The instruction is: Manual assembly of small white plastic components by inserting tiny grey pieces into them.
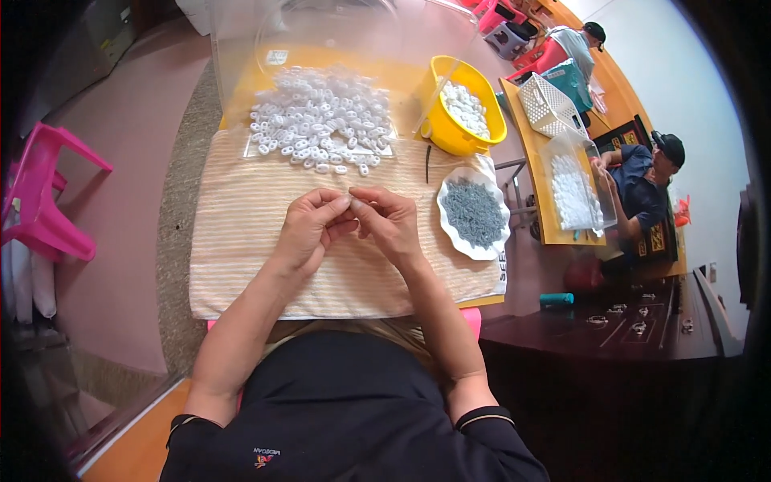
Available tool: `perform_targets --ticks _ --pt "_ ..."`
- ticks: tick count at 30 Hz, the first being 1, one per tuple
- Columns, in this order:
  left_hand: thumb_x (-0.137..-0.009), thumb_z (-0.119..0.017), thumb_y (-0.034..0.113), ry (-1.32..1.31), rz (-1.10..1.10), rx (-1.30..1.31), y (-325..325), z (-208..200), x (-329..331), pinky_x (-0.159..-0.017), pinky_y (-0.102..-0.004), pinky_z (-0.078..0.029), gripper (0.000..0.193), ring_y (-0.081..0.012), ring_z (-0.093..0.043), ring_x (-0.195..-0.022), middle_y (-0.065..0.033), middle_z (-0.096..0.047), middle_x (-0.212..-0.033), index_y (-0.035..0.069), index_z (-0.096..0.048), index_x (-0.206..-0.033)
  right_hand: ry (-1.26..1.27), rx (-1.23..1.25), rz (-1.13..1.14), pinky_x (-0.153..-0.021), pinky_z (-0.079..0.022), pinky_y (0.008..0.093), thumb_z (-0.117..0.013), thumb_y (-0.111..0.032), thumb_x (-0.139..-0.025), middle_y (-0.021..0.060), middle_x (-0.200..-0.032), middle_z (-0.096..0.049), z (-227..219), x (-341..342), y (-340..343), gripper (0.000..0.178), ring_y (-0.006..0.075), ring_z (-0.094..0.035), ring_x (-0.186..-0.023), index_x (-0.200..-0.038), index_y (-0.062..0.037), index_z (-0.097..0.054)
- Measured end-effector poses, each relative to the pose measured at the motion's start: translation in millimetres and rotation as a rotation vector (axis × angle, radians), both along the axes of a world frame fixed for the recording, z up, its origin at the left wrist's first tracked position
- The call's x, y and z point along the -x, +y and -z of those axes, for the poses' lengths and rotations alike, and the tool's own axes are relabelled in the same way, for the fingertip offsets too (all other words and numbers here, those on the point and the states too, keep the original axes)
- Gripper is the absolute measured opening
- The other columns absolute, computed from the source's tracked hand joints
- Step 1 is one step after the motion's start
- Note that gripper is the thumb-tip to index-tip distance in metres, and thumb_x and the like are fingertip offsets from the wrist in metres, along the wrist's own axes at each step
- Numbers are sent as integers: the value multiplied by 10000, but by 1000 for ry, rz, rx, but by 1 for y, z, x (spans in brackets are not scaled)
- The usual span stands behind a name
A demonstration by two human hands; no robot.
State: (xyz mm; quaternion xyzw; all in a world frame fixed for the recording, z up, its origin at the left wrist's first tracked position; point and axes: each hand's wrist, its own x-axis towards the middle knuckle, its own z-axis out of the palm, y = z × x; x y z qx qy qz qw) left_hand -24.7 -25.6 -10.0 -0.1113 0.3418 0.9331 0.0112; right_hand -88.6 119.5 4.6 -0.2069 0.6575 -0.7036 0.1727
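Over the striped towel (241, 273), my left hand (309, 225) and my right hand (389, 223) meet with thumbs and fingertips pinched together. Whatever they hold between the tips is too small to make out. Beyond them lies a heap of small white oval plastic pieces with holes (321, 120), some loose along its near side. Right of my right hand, a white scalloped dish (443, 229) holds many tiny grey pieces (475, 213). A yellow basin (450, 143) behind the dish contains more small white pieces (466, 108).
A clear plastic box (233, 48) stands around the heap. A thin dark stick (428, 163) lies near the basin. Pink stools stand left (48, 193). At right, a co-worker (642, 177) sits by another table with a white basket (550, 104); another person (574, 48) sits farther back.
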Motion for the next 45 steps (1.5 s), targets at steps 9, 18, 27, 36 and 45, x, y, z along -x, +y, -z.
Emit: perform_targets --ticks 9,18,27,36,45 --pt "-923 -614 110 -24 -16 -3 6 -2 -1 -745 -294 -571 62 -150 -660 -795 -62 -671 -871 50 -630 -927 340 -152 47 -518 -455 185 -660 -37 -888 40 -869 -633 0 -6 15 158 49 -562 -635 -1039 8 -671" --pt "-900 -643 79 -61 -28 63 8 -7 -3 -716 -259 -571 46 -126 -649 -752 -55 -661 -825 34 -636 -905 739 -640 372 -579 -476 291 -685 -38 -808 117 -857 -649 -20 19 110 187 185 -599 -633 -992 -4 -690" --pt "-887 -662 59 -100 -8 88 14 -1 -2 -692 -260 -578 56 -131 -650 -735 -62 -655 -822 32 -621 -915 755 -988 398 -687 -496 394 -688 -130 -811 156 -889 -655 -15 35 146 189 321 -645 -776 -956 -9 -704" --pt "-887 -655 45 -103 -31 77 15 -3 -3 -691 -259 -584 56 -133 -653 -741 -57 -653 -825 38 -615 -925 714 -939 432 -739 -515 422 -662 -138 -821 166 -921 -651 -14 33 141 125 360 -646 -832 -889 -41 -704" --pt "-898 -641 65 -95 -15 94 14 0 -4 -699 -260 -583 32 -121 -646 -746 -47 -652 -817 40 -632 -915 689 -973 415 -748 -513 416 -654 -172 -828 162 -915 -654 -14 34 140 139 357 -645 -837 -878 -56 -713"
